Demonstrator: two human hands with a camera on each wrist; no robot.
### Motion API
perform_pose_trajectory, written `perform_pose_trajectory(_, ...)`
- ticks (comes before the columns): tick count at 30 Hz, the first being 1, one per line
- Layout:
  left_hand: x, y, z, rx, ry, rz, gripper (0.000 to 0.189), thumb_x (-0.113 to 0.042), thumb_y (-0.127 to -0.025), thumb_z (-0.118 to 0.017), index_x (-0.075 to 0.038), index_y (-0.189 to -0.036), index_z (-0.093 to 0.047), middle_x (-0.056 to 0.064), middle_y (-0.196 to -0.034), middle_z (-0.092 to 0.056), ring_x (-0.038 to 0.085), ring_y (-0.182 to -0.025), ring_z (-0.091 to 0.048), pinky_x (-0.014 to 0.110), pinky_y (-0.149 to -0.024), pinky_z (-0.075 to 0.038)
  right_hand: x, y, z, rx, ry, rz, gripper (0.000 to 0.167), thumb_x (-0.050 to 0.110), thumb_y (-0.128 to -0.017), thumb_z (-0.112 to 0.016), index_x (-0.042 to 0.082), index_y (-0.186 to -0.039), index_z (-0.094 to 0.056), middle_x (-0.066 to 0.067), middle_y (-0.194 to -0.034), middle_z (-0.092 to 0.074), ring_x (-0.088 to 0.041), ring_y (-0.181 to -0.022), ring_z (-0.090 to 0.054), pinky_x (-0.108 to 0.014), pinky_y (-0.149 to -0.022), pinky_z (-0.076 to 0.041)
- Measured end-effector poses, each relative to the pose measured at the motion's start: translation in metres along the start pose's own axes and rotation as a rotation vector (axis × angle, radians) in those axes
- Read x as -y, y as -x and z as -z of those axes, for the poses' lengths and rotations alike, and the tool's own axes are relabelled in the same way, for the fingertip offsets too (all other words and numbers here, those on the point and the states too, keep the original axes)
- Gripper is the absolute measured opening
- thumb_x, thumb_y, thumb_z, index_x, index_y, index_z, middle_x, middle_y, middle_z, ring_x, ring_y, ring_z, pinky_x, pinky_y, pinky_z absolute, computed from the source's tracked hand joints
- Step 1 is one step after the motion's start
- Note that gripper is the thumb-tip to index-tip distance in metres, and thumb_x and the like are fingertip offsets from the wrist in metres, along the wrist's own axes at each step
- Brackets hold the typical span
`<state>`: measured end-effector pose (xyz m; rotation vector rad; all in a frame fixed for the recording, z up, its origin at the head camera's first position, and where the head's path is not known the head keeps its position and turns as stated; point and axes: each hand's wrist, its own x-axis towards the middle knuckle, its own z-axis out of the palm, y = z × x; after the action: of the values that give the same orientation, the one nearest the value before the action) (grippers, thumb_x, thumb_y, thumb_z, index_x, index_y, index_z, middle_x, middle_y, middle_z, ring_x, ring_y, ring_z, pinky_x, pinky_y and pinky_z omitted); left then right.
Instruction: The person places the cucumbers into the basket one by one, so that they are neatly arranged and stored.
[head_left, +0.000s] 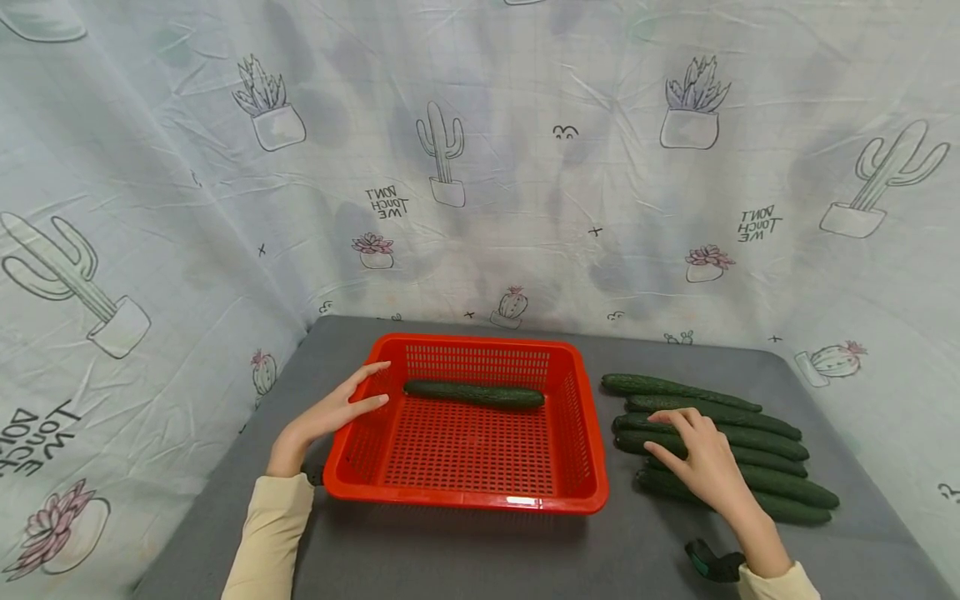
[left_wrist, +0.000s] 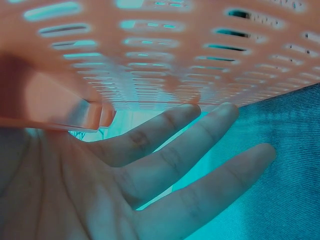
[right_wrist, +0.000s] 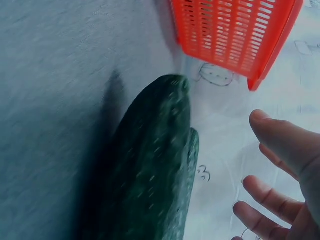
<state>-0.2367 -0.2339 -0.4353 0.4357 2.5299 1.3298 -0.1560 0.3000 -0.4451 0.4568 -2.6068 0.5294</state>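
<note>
Basket (head_left: 465, 497): one, red, slotted walls and floor, standing upright on the grey table (head_left: 420, 550) in front of me.
Cucumber in basket (head_left: 474, 394): one, dark green, lying crosswise on the floor near the far wall.
Cucumbers on table (head_left: 761, 440): six, dark green, side by side to the right of the basket, all slanting the same way, their left ends nearest it.
Left hand (head_left: 337, 412): mine, at the basket's left rim – thumb and forefinger reaching over the inner side, well apart from each other.
Left fingers (left_wrist: 170, 165): three outside the slotted wall, spread and nearly straight, not curled round anything (whether their tips press on the wall, I cannot tell).
Right hand (head_left: 705, 458): mine, above the middle of the cucumber row, toward the left ends; thumb and fingers parted in a loose curve, nothing held – the right wrist view shows a gap between them and the nearest cucumber.
Sleeves (head_left: 273, 525): two, pale yellow, one on each of my forearms.
Strap (head_left: 708, 562): dark, at my right wrist.
Cloth (head_left: 517, 192): pale, creased, hung behind and beside the table, printed with potted cacti, succulents and mirrored lettering.
</note>
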Motion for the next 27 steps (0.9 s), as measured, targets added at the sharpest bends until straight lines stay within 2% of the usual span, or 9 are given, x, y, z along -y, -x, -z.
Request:
perform_pose_trajectory(8, 0.002, 0.0, 0.001, 0.007, -0.007, 0.009, 0.069, -0.045, -0.089, -0.055, -0.027, -0.146, -0.02, 0.011, -0.153, -0.009, 0.036, -0.136, -0.015, 0.065, -0.1, -0.026, -0.013, 0.019, 0.002, 0.022, 0.05, -0.038, 0.036, 0.025, -0.073, -0.078, 0.016, -0.105, -0.065, -0.01, -0.095, -0.056, -0.023, -0.073, -0.047, -0.033, -0.058, -0.031)
perform_pose_trajectory(16, 0.001, -0.001, 0.001, 0.009, 0.01, 0.005, 0.067, -0.045, -0.089, -0.055, -0.029, -0.145, -0.021, 0.01, -0.153, -0.011, 0.035, -0.135, -0.017, 0.063, -0.099, -0.029, -0.024, 0.04, 0.009, 0.072, 0.066, -0.126, 0.034, 0.03, -0.075, -0.076, 0.018, -0.105, -0.066, -0.01, -0.097, -0.054, -0.027, -0.077, -0.047, -0.037, -0.059, -0.032)
perform_pose_trajectory(27, 0.003, 0.0, 0.0, 0.012, 0.024, -0.001, 0.067, -0.043, -0.09, -0.055, -0.029, -0.145, -0.021, 0.01, -0.152, -0.013, 0.035, -0.133, -0.021, 0.062, -0.098, -0.032, -0.039, 0.068, 0.015, 0.104, 0.073, -0.179, 0.031, 0.029, -0.071, -0.079, 0.019, -0.098, -0.067, -0.008, -0.094, -0.053, -0.03, -0.082, -0.045, -0.039, -0.062, -0.031)
